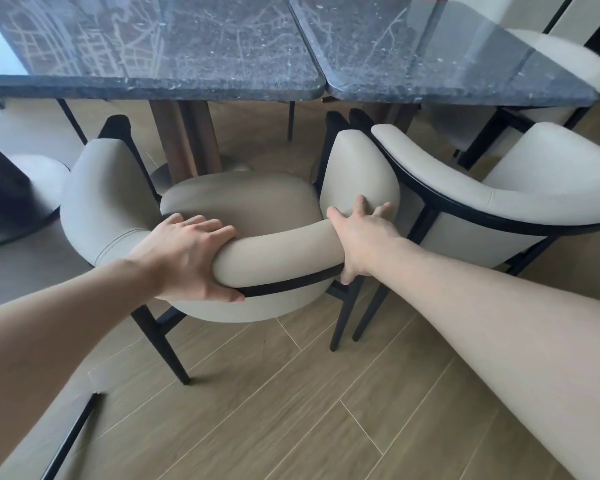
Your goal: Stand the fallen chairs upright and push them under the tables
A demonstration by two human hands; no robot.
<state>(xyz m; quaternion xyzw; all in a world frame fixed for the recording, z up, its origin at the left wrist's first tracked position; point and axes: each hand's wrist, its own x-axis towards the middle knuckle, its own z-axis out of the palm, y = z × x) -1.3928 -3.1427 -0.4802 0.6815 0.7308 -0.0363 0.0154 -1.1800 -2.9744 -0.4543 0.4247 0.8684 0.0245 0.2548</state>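
Both hands grip the curved back of an upright cream chair at a dark marble table.

Head view: the left hand (187, 258) wraps over the padded backrest of the cream leather tub chair with black legs (243, 209), fingers curled over the top and thumb under on the black trim; the right hand (361, 237) clamps the same backrest where it meets the right armrest, fingers spread over the pad and thumb hooked below. Both forearms are stretched forward. The chair stands on its legs, its seat near the edge of the dark veined marble table (174, 53). A second marble table (430, 53) abuts it on the right, with another cream tub chair (520, 188) just beside the held one. The floor is pale wood-plank flooring (326, 410).
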